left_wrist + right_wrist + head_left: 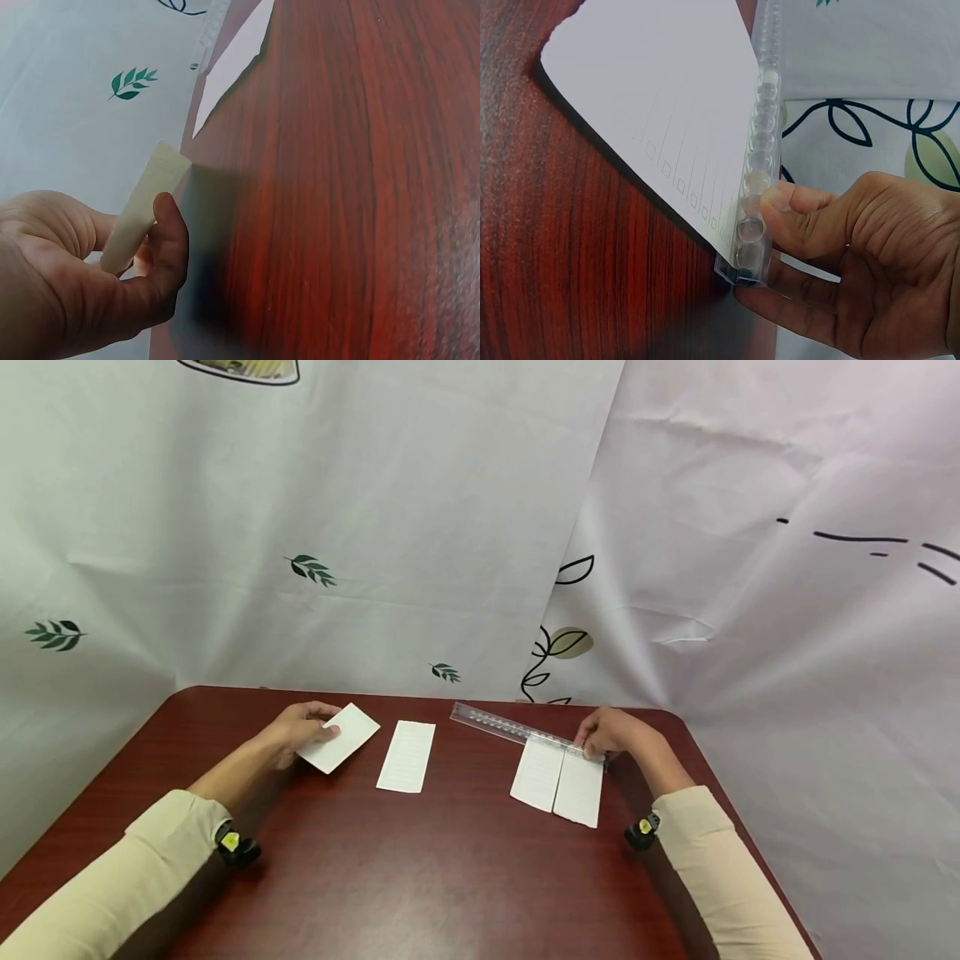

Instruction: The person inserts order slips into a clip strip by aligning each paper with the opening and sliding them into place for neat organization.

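Note:
At the far left of the table, my left hand [307, 731] pinches a white rectangular paper piece [343, 739] between thumb and fingers, raised and tilted. The left wrist view shows this paper [146, 202] at a steep angle, the thumb along its face. On the right, my right hand [609, 732] pinches the near end of a long clear plastic strip [491, 723]. A row of round bumps runs along the strip [759, 142] in the right wrist view. Two white paper slips lie side by side with their top edges at the strip; one slip [660, 90] shows printed lines and small boxes.
Between the hands, another lined paper slip [407, 757] lies flat on the dark red wooden table [450, 868]. A light fabric backdrop [420, 527] with leaf prints hangs right behind the table's back edge. Each wrist wears a small black camera.

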Demonstrator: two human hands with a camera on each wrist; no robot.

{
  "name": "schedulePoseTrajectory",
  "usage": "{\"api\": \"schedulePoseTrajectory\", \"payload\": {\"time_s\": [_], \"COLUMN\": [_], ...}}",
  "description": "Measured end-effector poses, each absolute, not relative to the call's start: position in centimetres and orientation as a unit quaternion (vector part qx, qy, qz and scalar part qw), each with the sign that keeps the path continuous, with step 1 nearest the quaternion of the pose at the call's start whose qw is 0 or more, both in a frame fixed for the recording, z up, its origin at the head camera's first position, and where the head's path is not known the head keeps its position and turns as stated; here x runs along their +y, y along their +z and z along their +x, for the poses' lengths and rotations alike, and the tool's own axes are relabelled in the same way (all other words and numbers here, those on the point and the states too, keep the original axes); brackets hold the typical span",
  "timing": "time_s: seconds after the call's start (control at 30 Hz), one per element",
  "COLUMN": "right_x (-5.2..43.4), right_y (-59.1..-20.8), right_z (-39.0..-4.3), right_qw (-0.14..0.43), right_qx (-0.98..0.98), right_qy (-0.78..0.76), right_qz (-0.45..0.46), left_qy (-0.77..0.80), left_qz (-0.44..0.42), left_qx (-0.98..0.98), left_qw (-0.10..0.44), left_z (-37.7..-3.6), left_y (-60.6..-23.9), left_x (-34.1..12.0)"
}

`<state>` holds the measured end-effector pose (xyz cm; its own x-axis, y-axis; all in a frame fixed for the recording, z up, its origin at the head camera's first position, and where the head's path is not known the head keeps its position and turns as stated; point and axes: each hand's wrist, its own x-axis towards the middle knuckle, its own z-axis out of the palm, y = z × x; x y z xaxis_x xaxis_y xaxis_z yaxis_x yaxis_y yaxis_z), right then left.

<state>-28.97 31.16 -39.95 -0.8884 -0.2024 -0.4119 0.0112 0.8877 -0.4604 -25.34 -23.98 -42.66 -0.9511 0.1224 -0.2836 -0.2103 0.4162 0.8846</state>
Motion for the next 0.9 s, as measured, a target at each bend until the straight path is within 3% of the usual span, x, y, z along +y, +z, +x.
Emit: {"api": "schedulePoseTrajectory", "payload": {"time_s": [0.3, 0.9], "right_x": [31.2, 31.0], "right_y": [-39.8, -40.0], "right_z": [-29.0, -29.1], "right_qw": [0.230, 0.228], "right_qx": [0.945, 0.946], "right_qy": [-0.226, -0.224], "right_qz": [-0.056, -0.053], "left_qy": [0.553, 0.567], "left_qz": [-0.030, -0.042], "left_qx": [0.817, 0.817], "left_qw": [0.158, 0.100], "left_z": [-25.4, -24.9], "left_y": [-43.3, -43.6], "left_x": [-23.1, -20.1]}}
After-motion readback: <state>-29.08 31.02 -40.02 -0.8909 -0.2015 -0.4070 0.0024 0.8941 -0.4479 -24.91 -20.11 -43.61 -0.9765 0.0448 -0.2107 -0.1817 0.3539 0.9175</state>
